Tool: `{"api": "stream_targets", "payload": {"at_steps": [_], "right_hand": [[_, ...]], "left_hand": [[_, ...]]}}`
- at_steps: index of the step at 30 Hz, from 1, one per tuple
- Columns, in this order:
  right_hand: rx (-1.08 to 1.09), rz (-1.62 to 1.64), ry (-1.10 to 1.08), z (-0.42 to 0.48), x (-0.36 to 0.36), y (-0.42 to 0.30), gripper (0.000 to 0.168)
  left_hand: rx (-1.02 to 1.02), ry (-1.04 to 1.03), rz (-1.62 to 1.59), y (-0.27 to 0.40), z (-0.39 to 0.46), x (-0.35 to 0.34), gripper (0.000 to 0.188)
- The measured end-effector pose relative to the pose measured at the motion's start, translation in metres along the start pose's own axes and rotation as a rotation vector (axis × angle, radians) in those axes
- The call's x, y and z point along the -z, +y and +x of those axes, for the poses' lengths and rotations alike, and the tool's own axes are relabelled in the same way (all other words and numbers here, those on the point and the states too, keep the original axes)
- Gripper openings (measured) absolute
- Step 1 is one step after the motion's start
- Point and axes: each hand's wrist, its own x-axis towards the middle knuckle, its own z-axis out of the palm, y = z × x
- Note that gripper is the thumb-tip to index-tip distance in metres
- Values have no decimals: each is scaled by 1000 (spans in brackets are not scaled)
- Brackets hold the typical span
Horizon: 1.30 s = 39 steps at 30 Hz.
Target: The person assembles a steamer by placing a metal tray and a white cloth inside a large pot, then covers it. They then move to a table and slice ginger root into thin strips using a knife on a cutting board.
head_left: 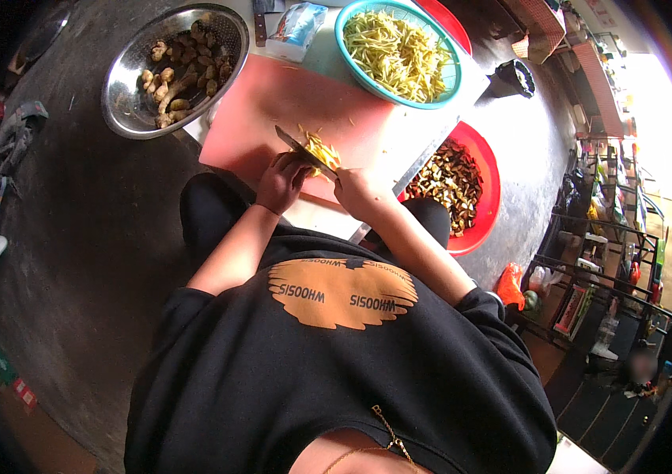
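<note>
My right hand (362, 192) grips the handle of a kitchen knife (292, 141), its blade slanting up and left across the pink cutting board (306, 95). Cut yellow ginger shreds (323, 151) lie in a small heap against the far side of the blade. On the near side, my left hand (281, 182) has its fingers curled over a bit of ginger (314, 172), mostly hidden by the fingers and the knife. A few loose slivers are scattered over the board.
A teal plastic colander (345, 56) heaped with pale shreds stands at the far right. Whole ginger roots lie in a perforated steel bowl (116, 101) at left. Beyond the board are a second knife (260, 29) and a plastic bag (297, 29). Below right, a red basin (490, 189) holds dark chopped pieces.
</note>
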Motion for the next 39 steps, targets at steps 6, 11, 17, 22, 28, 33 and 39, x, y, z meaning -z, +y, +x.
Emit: {"api": "stream_targets", "payload": {"at_steps": [6,11,17,22,28,33,39], "right_hand": [[91,-14,114,22,-10,-10,25],[38,32,6,8,7,-2,27],[3,38,57,20,-11,-7,27],[80,141,127,17,-18,11,27],[21,36,58,21,-28,5,25],[78,83,127,19,-13,1,27],[39,33,70,17,-22,1,27]], "left_hand": [[-33,-34,57,6,3,4,10],[6,18,58,-1,-5,0,10],[26,-42,54,5,3,3,11],[34,-37,28,3,1,5,13],[31,-87,25,4,4,7,12],[72,-70,44,9,-1,8,10],[53,-66,71,1,-2,2,10]]}}
